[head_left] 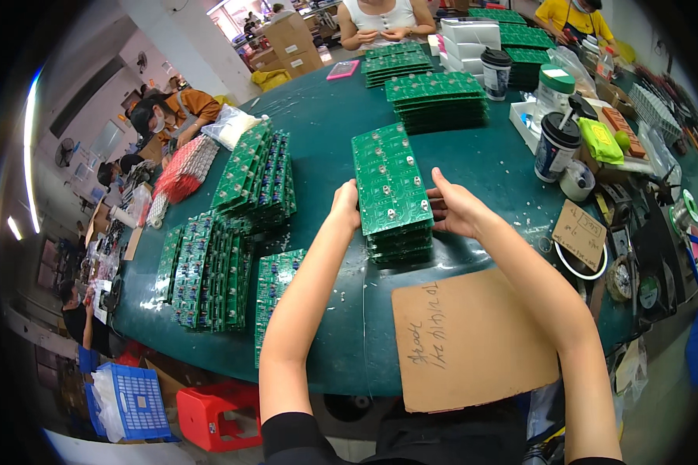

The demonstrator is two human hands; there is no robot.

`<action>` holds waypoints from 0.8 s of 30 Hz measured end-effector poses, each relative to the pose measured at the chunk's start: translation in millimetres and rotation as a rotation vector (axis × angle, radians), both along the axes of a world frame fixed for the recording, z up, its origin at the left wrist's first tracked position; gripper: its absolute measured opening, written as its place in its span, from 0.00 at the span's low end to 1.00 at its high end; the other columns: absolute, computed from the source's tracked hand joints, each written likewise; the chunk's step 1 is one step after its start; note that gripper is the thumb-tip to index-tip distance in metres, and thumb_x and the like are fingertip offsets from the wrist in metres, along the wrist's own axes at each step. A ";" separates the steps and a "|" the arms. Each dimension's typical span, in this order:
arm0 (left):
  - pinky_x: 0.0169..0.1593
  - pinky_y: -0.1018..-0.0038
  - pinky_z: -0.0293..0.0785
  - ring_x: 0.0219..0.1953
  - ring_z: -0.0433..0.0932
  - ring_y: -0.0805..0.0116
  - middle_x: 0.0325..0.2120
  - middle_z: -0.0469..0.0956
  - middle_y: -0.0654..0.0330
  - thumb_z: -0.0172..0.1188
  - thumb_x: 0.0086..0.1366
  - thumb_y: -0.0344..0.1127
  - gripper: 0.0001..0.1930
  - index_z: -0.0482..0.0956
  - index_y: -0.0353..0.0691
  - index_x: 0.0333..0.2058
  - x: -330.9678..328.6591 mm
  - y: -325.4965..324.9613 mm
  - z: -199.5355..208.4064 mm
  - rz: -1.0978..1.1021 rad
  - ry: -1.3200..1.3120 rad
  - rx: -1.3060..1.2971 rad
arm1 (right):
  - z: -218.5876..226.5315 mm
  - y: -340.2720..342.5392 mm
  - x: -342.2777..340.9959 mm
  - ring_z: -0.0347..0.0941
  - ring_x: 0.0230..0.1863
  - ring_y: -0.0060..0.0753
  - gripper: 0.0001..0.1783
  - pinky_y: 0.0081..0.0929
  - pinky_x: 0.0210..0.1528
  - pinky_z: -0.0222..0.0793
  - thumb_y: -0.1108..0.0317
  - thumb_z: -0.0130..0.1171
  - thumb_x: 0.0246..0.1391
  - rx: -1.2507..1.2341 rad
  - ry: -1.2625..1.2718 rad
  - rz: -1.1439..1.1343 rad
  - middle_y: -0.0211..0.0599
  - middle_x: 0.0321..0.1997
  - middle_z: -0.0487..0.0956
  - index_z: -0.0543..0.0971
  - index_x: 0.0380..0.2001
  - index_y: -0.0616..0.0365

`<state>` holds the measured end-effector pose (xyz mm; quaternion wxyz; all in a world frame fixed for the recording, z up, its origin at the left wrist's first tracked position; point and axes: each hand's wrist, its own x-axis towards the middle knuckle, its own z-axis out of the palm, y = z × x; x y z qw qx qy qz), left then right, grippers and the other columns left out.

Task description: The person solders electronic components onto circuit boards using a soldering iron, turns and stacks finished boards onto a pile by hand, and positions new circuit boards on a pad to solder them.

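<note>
In front of me stands a stack of green circuit boards (389, 186) with small metal parts on the top one. My left hand (347, 204) is closed against its left edge, the fingertips mostly hidden by the boards. At the stack's right side my right hand (455, 208) is open, thumb raised and fingers apart. Whether its fingertips touch the boards, I cannot tell. Left of my left forearm lies another circuit board (278, 275), partly covered by the arm. A flat piece of brown cardboard (477, 341) with handwriting lies under my right forearm, at the table's near edge.
Leaning board stacks (209, 271) crowd the left of the green table (326, 310); another board stack (436, 97) stands beyond. Cups (557, 147), a tape roll (576, 180) and tools line the right. A red stool (219, 415) is below left. Co-workers sit around the table.
</note>
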<state>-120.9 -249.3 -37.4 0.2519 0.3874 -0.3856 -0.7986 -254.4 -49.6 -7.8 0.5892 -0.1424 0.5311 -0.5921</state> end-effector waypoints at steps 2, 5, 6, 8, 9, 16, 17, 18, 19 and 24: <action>0.43 0.56 0.82 0.39 0.81 0.59 0.40 0.79 0.49 0.37 0.73 0.36 0.18 0.74 0.30 0.47 -14.8 3.5 1.0 -0.151 -0.022 -0.005 | 7.2 24.5 9.1 0.67 0.57 0.38 0.40 0.43 0.59 0.66 0.38 0.45 0.64 -0.068 -0.058 -0.090 0.47 0.57 0.70 0.67 0.57 0.69; 0.43 0.60 0.82 0.37 0.80 0.63 0.40 0.79 0.51 0.38 0.74 0.37 0.18 0.74 0.31 0.48 -45.4 7.5 3.0 -0.367 -0.067 -0.019 | 10.7 54.6 19.2 0.66 0.58 0.37 0.35 0.43 0.57 0.67 0.42 0.48 0.65 -0.151 -0.066 -0.181 0.46 0.56 0.70 0.68 0.56 0.67; 0.42 0.64 0.82 0.36 0.82 0.62 0.39 0.81 0.51 0.39 0.74 0.38 0.18 0.75 0.32 0.49 -55.5 9.2 3.5 -0.406 -0.051 0.036 | 5.9 62.8 19.4 0.65 0.58 0.37 0.31 0.44 0.58 0.66 0.47 0.53 0.64 -0.196 -0.126 -0.194 0.45 0.56 0.70 0.69 0.55 0.66; 0.42 0.65 0.82 0.36 0.82 0.63 0.39 0.82 0.52 0.40 0.74 0.38 0.18 0.76 0.33 0.48 -79.4 16.5 7.9 -0.525 -0.117 -0.010 | 3.5 77.8 23.5 0.65 0.58 0.37 0.30 0.45 0.58 0.66 0.49 0.55 0.63 -0.208 -0.169 -0.282 0.45 0.57 0.70 0.70 0.54 0.65; 0.42 0.65 0.82 0.35 0.82 0.64 0.38 0.82 0.53 0.41 0.74 0.39 0.18 0.76 0.34 0.48 -89.4 20.4 10.4 -0.627 -0.185 -0.065 | 2.8 83.7 26.7 0.65 0.58 0.38 0.29 0.45 0.59 0.65 0.50 0.57 0.62 -0.227 -0.215 -0.352 0.44 0.57 0.70 0.70 0.54 0.65; 0.45 0.69 0.80 0.37 0.82 0.68 0.40 0.83 0.58 0.44 0.74 0.46 0.20 0.79 0.37 0.47 -136.2 51.4 29.1 -0.983 -0.330 -0.146 | -1.7 99.4 56.4 0.55 0.67 0.40 0.32 0.54 0.69 0.44 0.52 0.63 0.58 -0.328 -0.400 -0.598 0.38 0.64 0.64 0.66 0.59 0.57; 0.45 0.69 0.80 0.37 0.82 0.68 0.40 0.83 0.58 0.44 0.74 0.46 0.20 0.79 0.37 0.47 -139.1 54.0 31.7 -0.993 -0.328 -0.147 | -1.4 98.6 61.0 0.55 0.67 0.39 0.33 0.53 0.70 0.43 0.52 0.63 0.58 -0.337 -0.405 -0.620 0.37 0.64 0.64 0.66 0.60 0.56; 0.45 0.69 0.80 0.37 0.82 0.69 0.41 0.83 0.58 0.45 0.74 0.46 0.20 0.79 0.37 0.47 -139.1 54.2 34.5 -1.039 -0.345 -0.186 | -3.7 95.8 65.0 0.53 0.68 0.36 0.32 0.52 0.70 0.43 0.52 0.64 0.57 -0.321 -0.418 -0.643 0.34 0.64 0.64 0.66 0.59 0.54; 0.45 0.70 0.80 0.37 0.82 0.70 0.41 0.83 0.59 0.46 0.74 0.46 0.20 0.79 0.37 0.47 -139.1 54.3 37.4 -1.086 -0.363 -0.225 | -7.6 94.0 68.4 0.52 0.68 0.34 0.33 0.51 0.71 0.39 0.52 0.65 0.57 -0.350 -0.438 -0.647 0.33 0.64 0.65 0.66 0.60 0.54; 0.50 0.69 0.77 0.43 0.81 0.69 0.44 0.81 0.58 0.43 0.75 0.49 0.23 0.79 0.37 0.48 -136.4 53.1 44.6 -1.131 -0.360 -0.352 | -13.8 85.6 81.7 0.49 0.70 0.30 0.35 0.52 0.72 0.29 0.53 0.66 0.56 -0.297 -0.428 -0.758 0.31 0.65 0.65 0.65 0.61 0.55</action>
